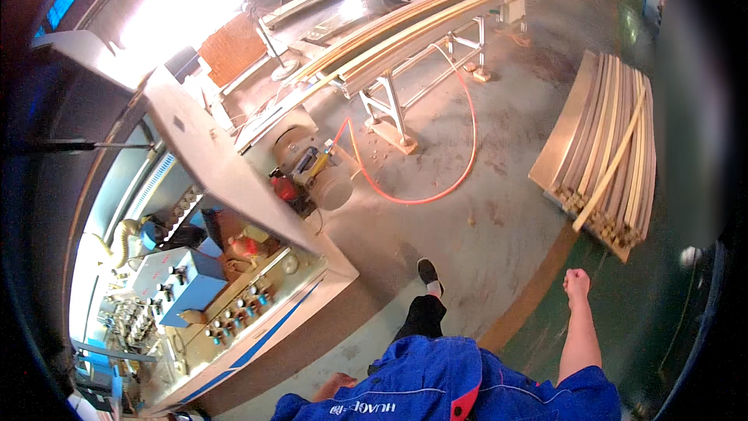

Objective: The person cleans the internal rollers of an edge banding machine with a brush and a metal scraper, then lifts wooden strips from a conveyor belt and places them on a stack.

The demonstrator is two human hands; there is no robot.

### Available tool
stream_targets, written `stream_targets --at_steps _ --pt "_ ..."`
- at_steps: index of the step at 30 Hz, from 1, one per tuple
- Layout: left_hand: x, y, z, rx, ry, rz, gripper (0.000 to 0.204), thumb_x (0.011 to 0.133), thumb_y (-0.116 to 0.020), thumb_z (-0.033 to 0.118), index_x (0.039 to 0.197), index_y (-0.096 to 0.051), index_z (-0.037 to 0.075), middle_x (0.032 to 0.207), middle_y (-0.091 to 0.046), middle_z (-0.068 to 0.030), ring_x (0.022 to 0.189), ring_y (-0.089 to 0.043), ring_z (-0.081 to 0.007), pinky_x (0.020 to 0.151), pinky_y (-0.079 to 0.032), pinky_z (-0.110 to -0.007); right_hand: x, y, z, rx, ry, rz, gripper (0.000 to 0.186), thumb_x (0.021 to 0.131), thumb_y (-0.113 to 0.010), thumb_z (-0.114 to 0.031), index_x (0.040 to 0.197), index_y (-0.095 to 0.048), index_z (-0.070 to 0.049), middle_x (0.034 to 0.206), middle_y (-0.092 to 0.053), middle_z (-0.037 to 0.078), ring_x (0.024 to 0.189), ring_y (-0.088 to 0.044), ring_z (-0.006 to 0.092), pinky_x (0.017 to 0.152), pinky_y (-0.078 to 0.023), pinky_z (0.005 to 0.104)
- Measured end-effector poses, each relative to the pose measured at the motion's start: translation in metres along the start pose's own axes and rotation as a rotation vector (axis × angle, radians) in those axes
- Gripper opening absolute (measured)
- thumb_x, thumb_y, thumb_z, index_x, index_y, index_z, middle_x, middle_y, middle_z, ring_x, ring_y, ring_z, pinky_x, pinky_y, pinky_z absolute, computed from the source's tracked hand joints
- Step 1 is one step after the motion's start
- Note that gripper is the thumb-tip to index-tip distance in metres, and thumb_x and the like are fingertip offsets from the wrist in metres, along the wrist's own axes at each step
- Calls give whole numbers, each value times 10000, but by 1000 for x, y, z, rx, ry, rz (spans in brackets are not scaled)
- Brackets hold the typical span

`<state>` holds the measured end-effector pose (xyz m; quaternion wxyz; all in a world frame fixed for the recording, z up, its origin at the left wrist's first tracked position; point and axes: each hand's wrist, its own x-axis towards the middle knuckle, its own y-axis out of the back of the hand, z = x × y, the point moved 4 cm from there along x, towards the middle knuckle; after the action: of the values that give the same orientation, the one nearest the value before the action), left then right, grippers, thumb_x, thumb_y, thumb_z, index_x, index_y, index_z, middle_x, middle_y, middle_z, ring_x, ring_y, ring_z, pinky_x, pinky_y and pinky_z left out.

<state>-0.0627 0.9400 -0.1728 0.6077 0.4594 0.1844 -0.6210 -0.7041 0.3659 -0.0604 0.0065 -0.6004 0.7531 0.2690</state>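
My right hand (pixel 576 284) is held out at the right over the floor, its fingers curled into a fist with nothing seen in it. Nearest to it is a stack of long wooden strips (pixel 604 148), a little farther off, with one loose strip lying slantwise across the top; the hand does not touch it. Low at my left side, my left hand (pixel 336 383) shows only in part beside my blue work jacket (pixel 428 374). Its fingers are hidden, so I cannot make out whether it holds anything.
On the left stands a machine cabinet with a raised cover (pixel 226 148), a blue control box (pixel 191 284) and several knobs. Ahead, a metal-legged rack (pixel 389 109) carries long strips. A red hose (pixel 428 201) loops over the floor near a white bucket (pixel 331 187).
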Motion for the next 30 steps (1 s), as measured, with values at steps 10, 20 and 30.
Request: stream_targets --at_steps 10,20,30 --pt "267 204 349 227 -33 245 388 835 -598 412 835 -706 39 754 -697 -157 724 -686 -285 699 -537 -435 90 -162 -72 -71 -315 -247 222 898 -598 -227 777 -608 -41 677 -621 84 579 -613 216 487 -478 357" --pt "347 503 669 -243 -270 824 298 870 -704 237 1072 -679 19 941 -726 -100 866 -682 -189 809 -534 -324 214 -241 -35 -439 -521 -437 329 851 -605 -352 789 -663 -34 679 -615 98 611 -602 261 572 -477 428" --pt "383 668 739 -10 -75 1133 404 776 -768 217 1127 -654 54 1104 -664 -118 1017 -640 -254 921 -505 -382 549 -456 -381 -264 -127 -456 363 947 -510 -255 619 -539 -104 516 -521 35 388 -442 135 368 -315 297"
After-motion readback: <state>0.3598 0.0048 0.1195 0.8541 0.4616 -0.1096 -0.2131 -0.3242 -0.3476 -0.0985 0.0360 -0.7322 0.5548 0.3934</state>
